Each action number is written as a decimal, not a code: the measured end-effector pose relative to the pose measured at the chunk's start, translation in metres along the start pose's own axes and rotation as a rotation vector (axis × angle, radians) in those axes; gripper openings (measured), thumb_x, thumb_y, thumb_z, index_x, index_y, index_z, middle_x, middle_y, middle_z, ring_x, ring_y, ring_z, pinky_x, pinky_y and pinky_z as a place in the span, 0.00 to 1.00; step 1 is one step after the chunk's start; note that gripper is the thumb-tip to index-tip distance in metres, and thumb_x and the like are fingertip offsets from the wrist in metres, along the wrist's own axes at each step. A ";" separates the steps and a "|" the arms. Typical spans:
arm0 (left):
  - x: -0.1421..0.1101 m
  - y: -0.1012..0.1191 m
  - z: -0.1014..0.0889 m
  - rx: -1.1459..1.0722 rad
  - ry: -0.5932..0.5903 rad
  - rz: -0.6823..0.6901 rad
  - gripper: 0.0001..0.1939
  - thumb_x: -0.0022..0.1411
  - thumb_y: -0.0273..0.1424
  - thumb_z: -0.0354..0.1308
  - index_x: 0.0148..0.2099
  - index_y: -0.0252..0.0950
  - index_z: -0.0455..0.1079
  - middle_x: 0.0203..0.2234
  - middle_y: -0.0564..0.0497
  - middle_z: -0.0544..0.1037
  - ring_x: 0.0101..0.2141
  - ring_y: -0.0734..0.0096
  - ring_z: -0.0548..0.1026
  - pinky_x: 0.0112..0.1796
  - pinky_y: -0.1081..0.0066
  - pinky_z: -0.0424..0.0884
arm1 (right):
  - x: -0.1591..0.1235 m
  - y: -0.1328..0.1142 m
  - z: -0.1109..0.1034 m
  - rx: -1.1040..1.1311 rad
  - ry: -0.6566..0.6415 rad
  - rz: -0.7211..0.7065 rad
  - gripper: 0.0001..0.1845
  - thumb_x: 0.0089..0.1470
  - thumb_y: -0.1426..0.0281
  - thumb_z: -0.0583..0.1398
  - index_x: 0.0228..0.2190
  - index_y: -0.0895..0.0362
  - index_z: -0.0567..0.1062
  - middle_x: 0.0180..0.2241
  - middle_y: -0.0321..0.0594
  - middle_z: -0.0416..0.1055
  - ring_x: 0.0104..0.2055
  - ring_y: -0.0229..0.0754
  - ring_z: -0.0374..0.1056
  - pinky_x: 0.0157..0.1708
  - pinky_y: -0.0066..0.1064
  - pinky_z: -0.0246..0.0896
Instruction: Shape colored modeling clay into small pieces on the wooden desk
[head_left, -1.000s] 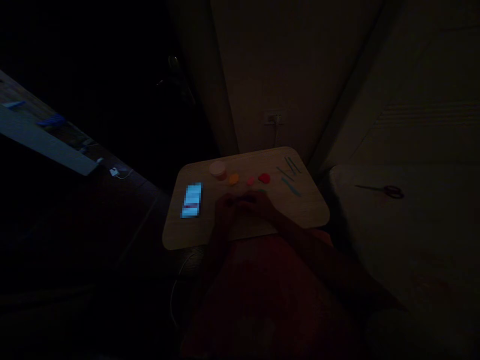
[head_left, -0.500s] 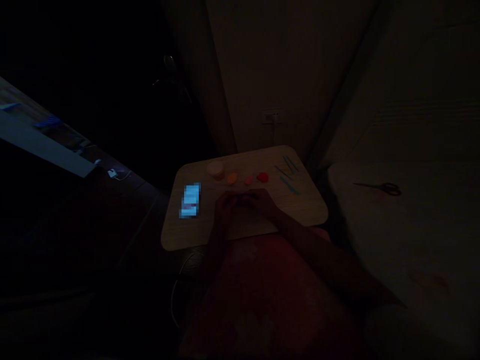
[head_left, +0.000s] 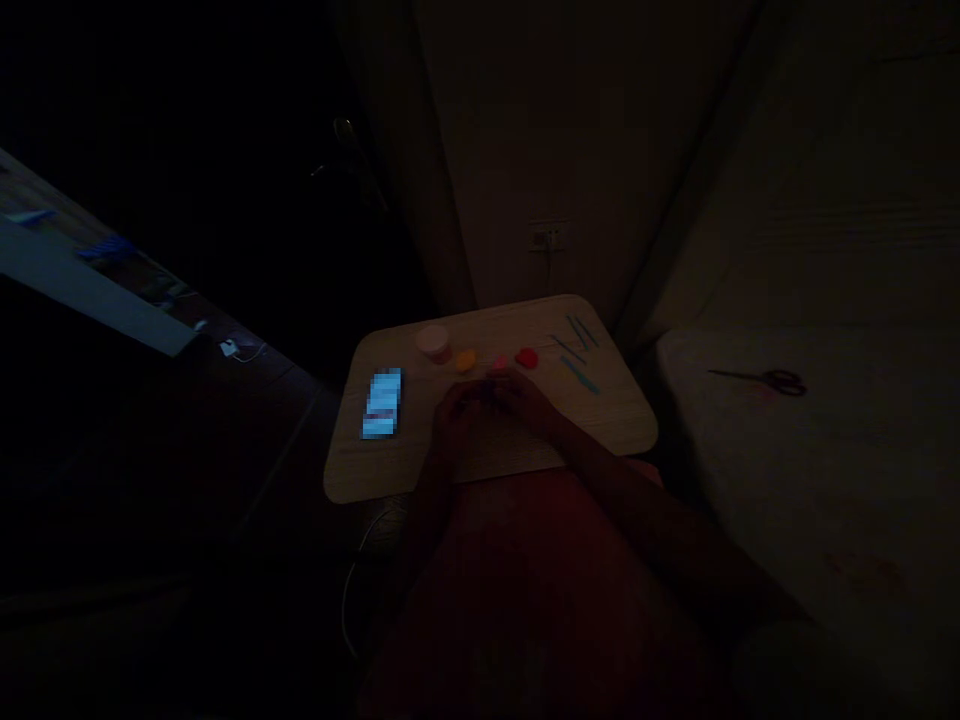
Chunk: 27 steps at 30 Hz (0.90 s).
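Observation:
In the dim light my left hand (head_left: 454, 408) and my right hand (head_left: 523, 394) meet over the middle of a small wooden table (head_left: 390, 470). Between their fingers is a small dark purplish lump (head_left: 489, 393), mostly hidden, its kind hard to make out. Both hands are closed round it with fingers bent. Just beyond the fingertips lie a pink lump (head_left: 500, 362), an orange lump (head_left: 466, 360) and a red lump (head_left: 527, 358), which look like modelling clay. A pale round tub (head_left: 433, 343) stands behind my left hand.
A lit phone (head_left: 382, 403) lies at the table's left. Several thin blue-green tools (head_left: 580, 375) lie at its right. Scissors (head_left: 780, 381) rest on a pale bed-like surface at the right. A wall socket (head_left: 547, 236) with a cable is behind the table.
My right hand's fingers have shifted up and over the dark lump, now partly covering the pink lump. The view has shifted slightly; the other things lie as before.

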<state>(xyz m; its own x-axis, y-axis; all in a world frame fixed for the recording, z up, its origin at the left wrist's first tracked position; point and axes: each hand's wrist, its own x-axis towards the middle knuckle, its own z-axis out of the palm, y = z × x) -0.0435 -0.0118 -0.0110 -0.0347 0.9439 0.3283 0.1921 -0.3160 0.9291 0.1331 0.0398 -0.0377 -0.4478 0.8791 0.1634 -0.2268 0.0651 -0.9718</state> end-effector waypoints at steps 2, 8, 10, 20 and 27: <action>-0.001 0.001 0.000 0.006 -0.004 0.015 0.21 0.60 0.44 0.66 0.50 0.38 0.76 0.46 0.45 0.81 0.46 0.58 0.78 0.48 0.61 0.74 | 0.000 -0.001 0.000 0.010 -0.004 0.014 0.22 0.54 0.56 0.66 0.47 0.53 0.71 0.36 0.38 0.76 0.30 0.38 0.71 0.29 0.29 0.68; -0.002 0.004 0.000 0.127 -0.087 0.076 0.22 0.58 0.39 0.69 0.53 0.41 0.77 0.46 0.47 0.78 0.46 0.61 0.77 0.47 0.64 0.74 | -0.002 -0.004 0.001 -0.116 -0.017 -0.031 0.15 0.54 0.61 0.66 0.41 0.55 0.75 0.39 0.41 0.79 0.38 0.43 0.74 0.41 0.34 0.70; -0.003 0.005 0.001 0.180 -0.086 0.104 0.20 0.58 0.37 0.69 0.52 0.41 0.77 0.45 0.47 0.77 0.46 0.62 0.76 0.47 0.64 0.73 | -0.002 -0.005 0.001 -0.155 0.011 -0.054 0.14 0.57 0.60 0.65 0.40 0.55 0.77 0.39 0.42 0.79 0.40 0.44 0.73 0.45 0.36 0.69; -0.008 0.016 0.007 0.318 -0.001 0.231 0.17 0.57 0.28 0.65 0.50 0.40 0.77 0.43 0.47 0.73 0.44 0.60 0.73 0.47 0.62 0.72 | -0.006 -0.017 0.008 -0.360 0.014 -0.047 0.23 0.51 0.56 0.70 0.44 0.58 0.79 0.41 0.44 0.80 0.42 0.46 0.74 0.45 0.37 0.68; -0.009 0.017 0.009 0.258 0.028 0.161 0.25 0.58 0.30 0.64 0.59 0.40 0.69 0.45 0.46 0.73 0.44 0.62 0.73 0.48 0.63 0.71 | -0.008 -0.017 0.009 -0.406 0.064 -0.062 0.18 0.54 0.57 0.67 0.38 0.58 0.80 0.37 0.44 0.80 0.38 0.44 0.74 0.41 0.35 0.68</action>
<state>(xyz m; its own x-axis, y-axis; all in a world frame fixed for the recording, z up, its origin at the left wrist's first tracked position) -0.0312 -0.0255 0.0006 -0.0103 0.8795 0.4757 0.4403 -0.4231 0.7919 0.1327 0.0270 -0.0207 -0.3863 0.8945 0.2251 0.1134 0.2883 -0.9508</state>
